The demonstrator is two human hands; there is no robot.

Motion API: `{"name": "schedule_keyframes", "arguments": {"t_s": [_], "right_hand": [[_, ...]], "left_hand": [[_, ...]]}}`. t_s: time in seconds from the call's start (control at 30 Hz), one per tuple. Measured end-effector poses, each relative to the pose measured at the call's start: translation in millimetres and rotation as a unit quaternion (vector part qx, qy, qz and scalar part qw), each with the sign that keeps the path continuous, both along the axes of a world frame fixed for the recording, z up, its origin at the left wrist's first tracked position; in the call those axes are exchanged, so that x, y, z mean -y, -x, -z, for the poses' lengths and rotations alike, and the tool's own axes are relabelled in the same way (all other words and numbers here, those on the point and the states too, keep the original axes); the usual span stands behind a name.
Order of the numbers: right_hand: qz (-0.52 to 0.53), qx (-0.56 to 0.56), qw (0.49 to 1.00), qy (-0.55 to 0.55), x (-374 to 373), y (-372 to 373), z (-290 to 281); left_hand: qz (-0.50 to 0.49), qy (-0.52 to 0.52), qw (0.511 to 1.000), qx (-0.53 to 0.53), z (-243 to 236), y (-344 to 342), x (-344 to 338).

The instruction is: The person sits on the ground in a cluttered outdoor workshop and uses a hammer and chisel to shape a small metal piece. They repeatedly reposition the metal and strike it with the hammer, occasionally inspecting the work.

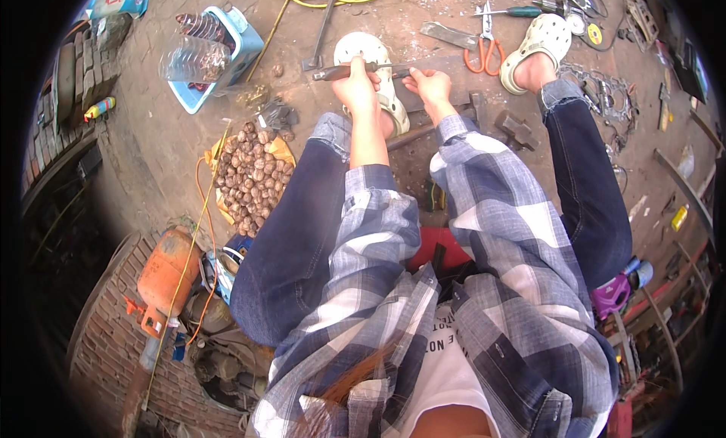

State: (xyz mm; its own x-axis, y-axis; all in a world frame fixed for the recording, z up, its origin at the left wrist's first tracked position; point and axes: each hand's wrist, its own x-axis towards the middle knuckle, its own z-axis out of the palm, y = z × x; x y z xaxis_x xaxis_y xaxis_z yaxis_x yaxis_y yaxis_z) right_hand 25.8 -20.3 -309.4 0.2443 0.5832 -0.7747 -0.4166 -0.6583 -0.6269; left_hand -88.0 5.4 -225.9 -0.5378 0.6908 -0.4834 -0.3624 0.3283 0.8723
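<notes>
My left hand (360, 92) is closed around a hand tool with a dark brown handle (330, 74), held crosswise above the left clog. Its thin dark end points right, toward my right hand (429, 89). The fingers of that right hand are pinched together by the tool's tip, on a small dark piece too small to name. Beneath my hands, the cream clog (355, 46) on my left foot is partly covered. To the right of them lie scissors with orange handles (484, 54) and a broad metal blade (449, 34).
On the left, walnuts (253, 177) fill a yellow sack, near a blue basket (253, 43) holding plastic bottles. An orange gas cylinder (168, 270) stands lower left. A hammer head (517, 130), a screwdriver (522, 12) and chains (605, 98) lie to the right.
</notes>
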Motion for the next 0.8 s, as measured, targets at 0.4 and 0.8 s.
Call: {"name": "schedule_keyframes", "arguments": {"t_s": [0.4,0.8], "right_hand": [[-0.026,0.438,0.894,0.089,67.1,-2.4,-40.2],[0.269,0.157,0.93,0.197,83.8,-14.4,21.5]], "left_hand": [[0.03,-0.019,0.995,-0.097,-22.5,-17.0,17.3],[0.16,-0.178,0.925,-0.296,18.0,-20.2,59.8]]}}
